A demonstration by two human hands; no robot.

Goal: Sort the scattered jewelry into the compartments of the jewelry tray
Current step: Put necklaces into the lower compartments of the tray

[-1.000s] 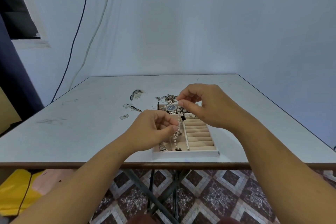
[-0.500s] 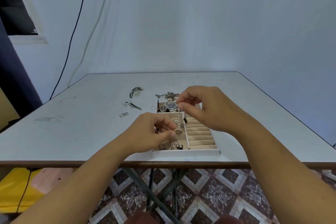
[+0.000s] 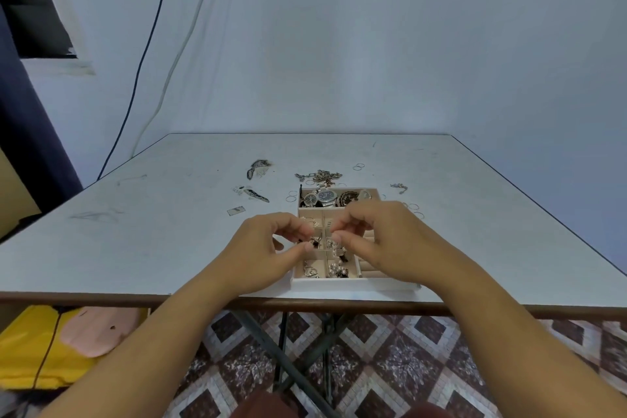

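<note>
The white jewelry tray (image 3: 353, 283) sits at the table's near edge, with watches (image 3: 322, 197) in its back compartment and ring rolls on the right. My right hand (image 3: 390, 244) pinches a pearl strand (image 3: 336, 247) that hangs into a middle compartment, where more beads (image 3: 337, 270) are piled. My left hand (image 3: 268, 254) is beside it, thumb and finger pinched at a small dark end piece (image 3: 316, 242) of the strand. Scattered pieces lie behind the tray: a chain pile (image 3: 320, 176), thin rings (image 3: 358, 166), a short chain (image 3: 399, 187) and two hair clips (image 3: 258, 166) (image 3: 257, 195).
More thin rings lie left (image 3: 291, 196) and right (image 3: 414, 209) of the tray, and a small tag (image 3: 236, 211) to its left. The table's brown front edge (image 3: 135, 299) runs just below the tray. A yellow bag (image 3: 30, 349) lies on the floor at left.
Both hands have come down and closer together over the tray. The pearl strand, stretched upright between them a second ago, now mostly lies in the middle compartment.
</note>
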